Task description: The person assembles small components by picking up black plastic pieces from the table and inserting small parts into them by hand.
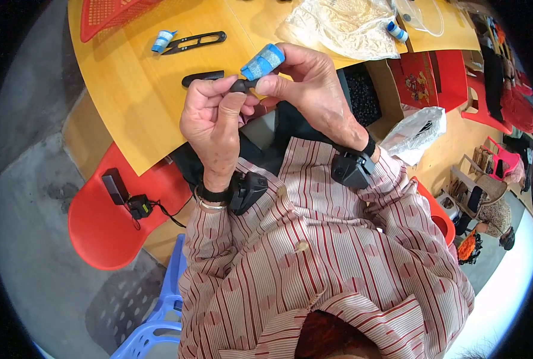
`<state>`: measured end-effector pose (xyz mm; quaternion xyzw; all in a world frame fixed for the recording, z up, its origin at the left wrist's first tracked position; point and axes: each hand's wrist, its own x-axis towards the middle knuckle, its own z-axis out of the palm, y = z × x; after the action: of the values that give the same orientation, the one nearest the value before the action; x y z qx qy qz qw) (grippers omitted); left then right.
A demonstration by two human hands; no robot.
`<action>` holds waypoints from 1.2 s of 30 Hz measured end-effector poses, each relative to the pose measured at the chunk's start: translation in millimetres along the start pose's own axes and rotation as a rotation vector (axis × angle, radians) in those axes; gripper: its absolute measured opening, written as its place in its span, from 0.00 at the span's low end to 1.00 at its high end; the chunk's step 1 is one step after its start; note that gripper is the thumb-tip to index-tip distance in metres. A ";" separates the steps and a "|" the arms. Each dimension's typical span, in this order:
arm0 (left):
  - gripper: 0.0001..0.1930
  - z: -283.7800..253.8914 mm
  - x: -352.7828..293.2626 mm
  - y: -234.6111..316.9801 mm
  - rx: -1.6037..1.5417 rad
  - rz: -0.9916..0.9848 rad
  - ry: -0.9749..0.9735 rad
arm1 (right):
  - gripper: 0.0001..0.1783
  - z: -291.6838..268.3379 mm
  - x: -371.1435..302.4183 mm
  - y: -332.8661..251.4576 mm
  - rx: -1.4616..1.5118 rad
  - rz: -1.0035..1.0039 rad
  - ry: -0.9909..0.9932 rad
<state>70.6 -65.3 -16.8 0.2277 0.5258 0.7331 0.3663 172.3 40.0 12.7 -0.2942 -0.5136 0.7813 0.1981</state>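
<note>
Over the near edge of the yellow table, my left hand (214,119) pinches a small black rounded piece (239,86) between thumb and fingertips. My right hand (315,90) meets it from the other side, its thumb and finger closed on the same piece. A blue and whitish wrap (263,62) covers my right index finger. Just beyond my left fingertips lies a longer black piece (203,78). Black thread snips (196,42) rest farther back, with another blue-and-white wrap (163,41) beside them.
A red plastic basket (108,18) stands at the far left of the table (128,107). A crumpled clear plastic bag (332,27) lies at the back. Right of me, a cardboard box (389,90) holds dark pieces. A red stool (102,221) bears black devices. Another person (495,218) sits far right.
</note>
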 end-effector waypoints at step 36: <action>0.06 3.9 -13.8 7.0 0.171 0.189 -0.030 | 0.03 -5.7 -4.2 -3.7 -0.242 -0.067 -0.059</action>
<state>80.0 -74.8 -8.2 0.3175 0.5571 0.7134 0.2826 179.3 42.9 15.5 -0.2755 -0.6193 0.7148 0.1722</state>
